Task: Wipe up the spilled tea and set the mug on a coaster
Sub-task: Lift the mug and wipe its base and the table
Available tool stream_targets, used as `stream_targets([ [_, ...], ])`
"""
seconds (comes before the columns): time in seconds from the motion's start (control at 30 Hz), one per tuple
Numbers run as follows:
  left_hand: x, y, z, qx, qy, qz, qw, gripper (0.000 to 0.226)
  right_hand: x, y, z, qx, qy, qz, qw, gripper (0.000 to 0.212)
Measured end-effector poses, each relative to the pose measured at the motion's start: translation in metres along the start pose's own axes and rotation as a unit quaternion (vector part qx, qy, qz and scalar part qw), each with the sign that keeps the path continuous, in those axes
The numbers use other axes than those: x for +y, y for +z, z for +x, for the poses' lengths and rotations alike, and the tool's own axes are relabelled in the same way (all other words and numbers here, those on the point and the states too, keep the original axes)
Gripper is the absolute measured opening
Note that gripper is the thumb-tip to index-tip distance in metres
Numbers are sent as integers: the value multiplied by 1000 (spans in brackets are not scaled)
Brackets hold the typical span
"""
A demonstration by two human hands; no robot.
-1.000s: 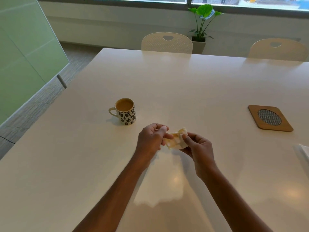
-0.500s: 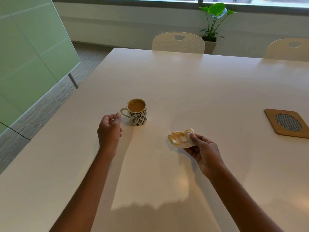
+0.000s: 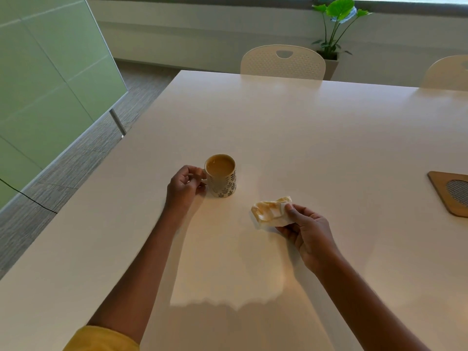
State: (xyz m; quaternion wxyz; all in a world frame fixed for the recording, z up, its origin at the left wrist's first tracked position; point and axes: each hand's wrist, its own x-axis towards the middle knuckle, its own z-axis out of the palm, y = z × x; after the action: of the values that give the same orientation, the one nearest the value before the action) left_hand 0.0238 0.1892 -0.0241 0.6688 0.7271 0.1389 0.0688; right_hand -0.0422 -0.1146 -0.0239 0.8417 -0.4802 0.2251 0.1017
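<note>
A white mug (image 3: pixel 222 182) with a dark leaf pattern stands upright on the white table (image 3: pixel 291 127), full of milky tea. My left hand (image 3: pixel 184 186) is at the mug's left side, its fingers curled at the handle, which they hide. My right hand (image 3: pixel 307 233) holds a crumpled, tea-stained tissue (image 3: pixel 271 211) just above the table, to the right of the mug. A wooden coaster (image 3: pixel 448 191) with a mesh centre lies at the right edge of the view. No spill shows on the table.
Two cream chairs (image 3: pixel 282 63) stand at the table's far side. A potted plant (image 3: pixel 334 29) sits by the window wall. A green glass partition (image 3: pixel 45 84) rises left of the table.
My left hand let go of the tissue and moved left, then forward to the mug's handle. My right hand kept the tissue. The view shifted left.
</note>
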Motion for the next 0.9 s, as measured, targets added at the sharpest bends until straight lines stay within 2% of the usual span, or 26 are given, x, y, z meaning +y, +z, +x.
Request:
stream_targets([
  [0.13,-2,-3,1,-32,9,-28,999,11,1,5,4,1,4,-5,1000,19],
  [0.57,2,3,0,2,4,-49,999,19,-9,13,20,-8,-16,-16,1000,22],
  [0.9,23,-13,4,30,24,-79,996,24,-17,31,35,-19,-66,-53,996,18],
])
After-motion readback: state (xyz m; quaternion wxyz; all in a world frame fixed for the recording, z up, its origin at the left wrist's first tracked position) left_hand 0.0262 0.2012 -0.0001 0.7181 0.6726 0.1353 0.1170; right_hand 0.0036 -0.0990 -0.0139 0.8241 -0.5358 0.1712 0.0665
